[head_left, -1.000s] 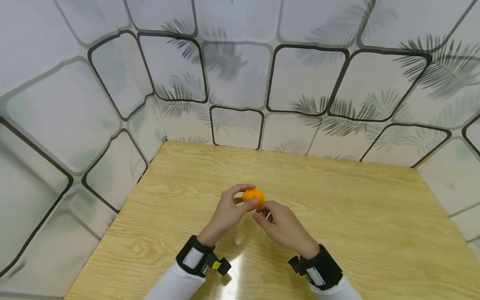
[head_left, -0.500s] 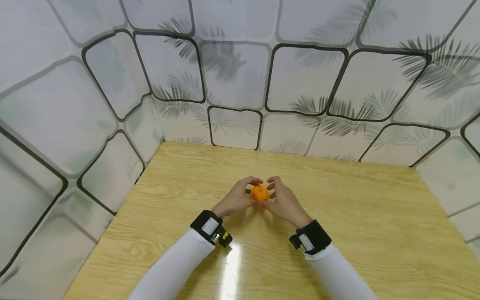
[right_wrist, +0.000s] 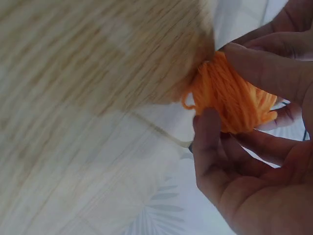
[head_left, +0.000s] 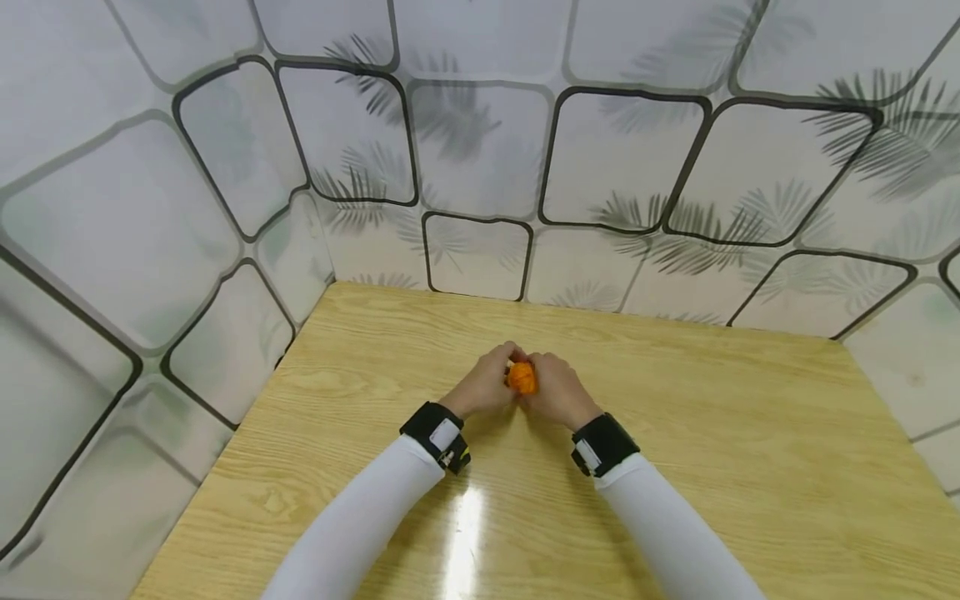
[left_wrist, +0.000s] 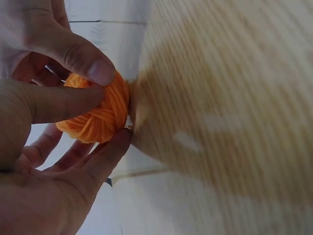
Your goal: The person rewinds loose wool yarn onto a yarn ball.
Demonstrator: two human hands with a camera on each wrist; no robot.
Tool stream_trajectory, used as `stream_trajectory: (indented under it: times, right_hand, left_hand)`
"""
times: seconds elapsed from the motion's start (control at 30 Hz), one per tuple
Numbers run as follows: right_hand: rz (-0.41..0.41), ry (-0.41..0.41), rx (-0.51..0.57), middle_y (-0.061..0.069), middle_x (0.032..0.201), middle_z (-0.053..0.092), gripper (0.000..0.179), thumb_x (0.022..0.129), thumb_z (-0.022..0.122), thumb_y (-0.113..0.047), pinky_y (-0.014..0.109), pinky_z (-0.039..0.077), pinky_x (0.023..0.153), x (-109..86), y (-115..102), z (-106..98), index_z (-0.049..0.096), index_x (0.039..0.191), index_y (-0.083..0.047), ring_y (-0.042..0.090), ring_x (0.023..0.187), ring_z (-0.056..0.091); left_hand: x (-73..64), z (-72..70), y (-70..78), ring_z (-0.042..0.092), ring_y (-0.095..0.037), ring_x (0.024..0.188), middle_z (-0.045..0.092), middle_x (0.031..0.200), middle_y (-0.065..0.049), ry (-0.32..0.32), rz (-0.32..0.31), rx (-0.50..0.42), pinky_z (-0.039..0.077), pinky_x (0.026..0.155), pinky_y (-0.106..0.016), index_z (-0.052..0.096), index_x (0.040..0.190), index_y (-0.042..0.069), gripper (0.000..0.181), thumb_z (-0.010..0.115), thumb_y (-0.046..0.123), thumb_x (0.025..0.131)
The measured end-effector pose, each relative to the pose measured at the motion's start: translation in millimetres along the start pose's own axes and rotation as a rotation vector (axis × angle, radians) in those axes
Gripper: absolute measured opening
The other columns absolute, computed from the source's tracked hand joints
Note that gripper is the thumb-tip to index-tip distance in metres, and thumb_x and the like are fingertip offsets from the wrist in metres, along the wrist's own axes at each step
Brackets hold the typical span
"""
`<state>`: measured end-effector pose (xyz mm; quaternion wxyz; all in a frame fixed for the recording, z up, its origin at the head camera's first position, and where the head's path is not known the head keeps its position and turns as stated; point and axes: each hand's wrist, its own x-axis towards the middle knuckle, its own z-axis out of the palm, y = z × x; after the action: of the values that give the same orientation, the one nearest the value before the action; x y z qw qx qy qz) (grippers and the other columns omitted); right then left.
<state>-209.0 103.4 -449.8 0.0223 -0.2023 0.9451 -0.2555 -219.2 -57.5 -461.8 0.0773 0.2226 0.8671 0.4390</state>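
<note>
A small ball of orange yarn (head_left: 522,378) is held between both hands above the wooden table. My left hand (head_left: 486,385) grips it from the left, with fingers curled around its side; my right hand (head_left: 557,389) grips it from the right. Seen from the left wrist, thumbs press on the wound strands of the yarn ball (left_wrist: 110,110) while fingertips support its lower side. In the right wrist view a short loose loop of strand sticks out from the yarn ball (right_wrist: 234,93). Parts of the ball are hidden behind fingers.
The light wood-grain table (head_left: 720,450) spreads out around the hands, with a bright light reflection near its front. Behind and to the left hangs a pale patterned curtain (head_left: 480,150) with dark outlines and leaf shapes. Black camera straps circle both wrists.
Both hands have moved slightly away from the body with the yarn ball. The right hand, whose fingers stood spread half a second ago, has closed in around the ball.
</note>
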Motion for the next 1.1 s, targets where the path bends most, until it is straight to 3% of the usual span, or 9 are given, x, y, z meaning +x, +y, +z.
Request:
stream_trajectory:
  times: [0.13, 0.27, 0.43, 0.53, 0.83, 1.1]
  right_hand:
    - [0.003, 0.055, -0.039, 0.019, 0.097, 0.062, 0.045, 0.083, 0.081, -0.012, 0.049, 0.052, 0.083, 5.2, 4.0, 2.5, 0.061, 0.117, 0.008, 0.035, 0.089, 0.059]
    - [-0.03, 0.087, -0.117, 0.019, 0.098, 0.064, 0.045, 0.083, 0.08, -0.013, 0.049, 0.049, 0.087, 9.0, 7.5, 3.3, 0.061, 0.118, 0.008, 0.036, 0.089, 0.06]
    - [-0.05, 0.092, -0.19, 0.02, 0.103, 0.068, 0.05, 0.085, 0.082, -0.016, 0.049, 0.048, 0.091, 12.5, 10.2, 3.2, 0.06, 0.124, 0.007, 0.037, 0.092, 0.062]
    - [-0.02, 0.065, -0.203, 0.021, 0.109, 0.068, 0.055, 0.086, 0.082, -0.02, 0.049, 0.049, 0.092, 12.8, 11.1, 2.8, 0.058, 0.128, 0.006, 0.038, 0.096, 0.062]
    - [0.082, 0.044, -0.149, 0.026, 0.127, 0.063, 0.075, 0.086, 0.083, -0.029, 0.054, 0.05, 0.096, 9.9, 14.8, -6.4, 0.049, 0.142, 0.006, 0.047, 0.113, 0.057]
    - [0.072, 0.083, -0.133, 0.028, 0.134, 0.059, 0.077, 0.089, 0.08, -0.036, 0.057, 0.049, 0.097, -13.0, 27.8, -10.2, 0.047, 0.146, 0.005, 0.05, 0.118, 0.054]
  left_hand:
    - [7.3, 3.0, 0.5, 0.062, -0.027, 0.101, 0.063, 0.115, -0.017, 0.017, 0.003, 0.297, 0.054, 0.089, -0.037, 0.056, 0.128, -0.004, 0.046, 0.067, -0.009, 0.084]
    - [11.0, 6.0, 6.4, 0.063, -0.027, 0.096, 0.066, 0.108, -0.013, -0.006, -0.036, 0.576, 0.056, 0.083, -0.039, 0.058, 0.129, 0.0, 0.039, 0.068, 0.004, 0.091]
    - [11.9, 7.6, 14.8, 0.062, -0.032, 0.106, 0.064, 0.12, -0.013, -0.02, -0.108, 0.791, 0.056, 0.085, -0.046, 0.053, 0.139, 0.004, 0.048, 0.069, 0.019, 0.096]
    - [12.4, 8.7, 16.5, 0.059, -0.032, 0.113, 0.061, 0.128, -0.012, -0.022, -0.125, 0.825, 0.054, 0.09, -0.048, 0.05, 0.144, 0.006, 0.054, 0.068, 0.026, 0.098]
    - [12.8, 5.4, 20.3, 0.056, -0.033, 0.123, 0.057, 0.138, -0.013, -0.008, -0.113, 0.779, 0.052, 0.095, -0.052, 0.046, 0.148, 0.007, 0.058, 0.068, 0.027, 0.098]
    - [-7.6, 1.1, 12.2, 0.051, -0.037, 0.131, 0.052, 0.145, -0.017, 0.077, -0.08, 0.753, 0.05, 0.098, -0.054, 0.044, 0.151, 0.007, 0.062, 0.067, 0.03, 0.099]
